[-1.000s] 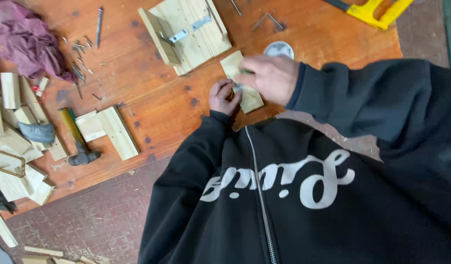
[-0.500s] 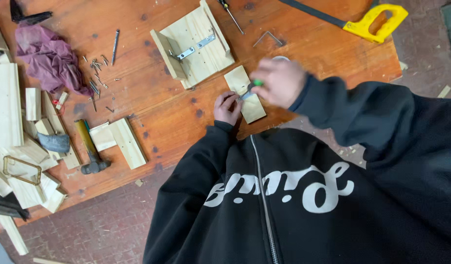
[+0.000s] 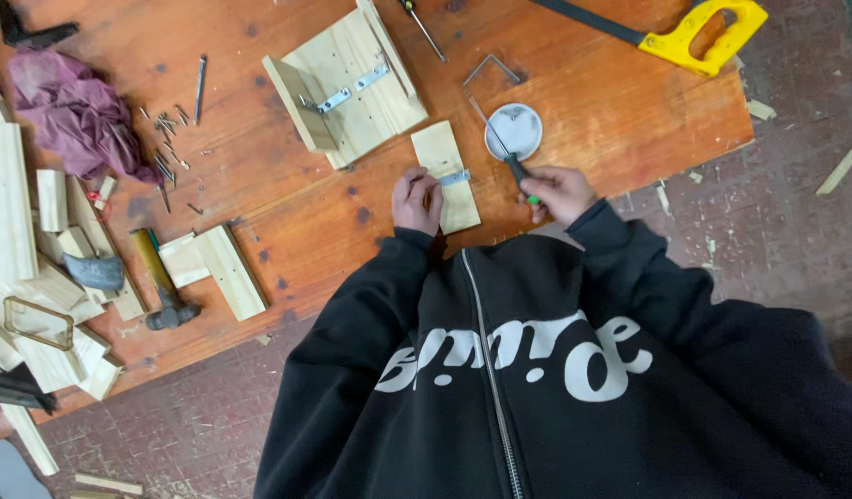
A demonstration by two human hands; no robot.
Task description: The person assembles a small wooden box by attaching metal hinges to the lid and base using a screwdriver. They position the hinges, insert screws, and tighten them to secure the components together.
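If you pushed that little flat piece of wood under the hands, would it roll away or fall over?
Probably neither. The small wooden board lies flat on the workbench, so it would likely slide, not roll or tip. It looks like thin pale softwood, so likely stiff and fairly light. The left hand rests at its edge by the metal bracket, which should steady it.

Right hand leaves the block and takes a screwdriver to the dish

A second ago the right hand lies over the small wooden block; now it sits to the block's right, its grip closed on a screwdriver whose tip reaches the round white dish. The metal bracket on the block, covered before, now shows.
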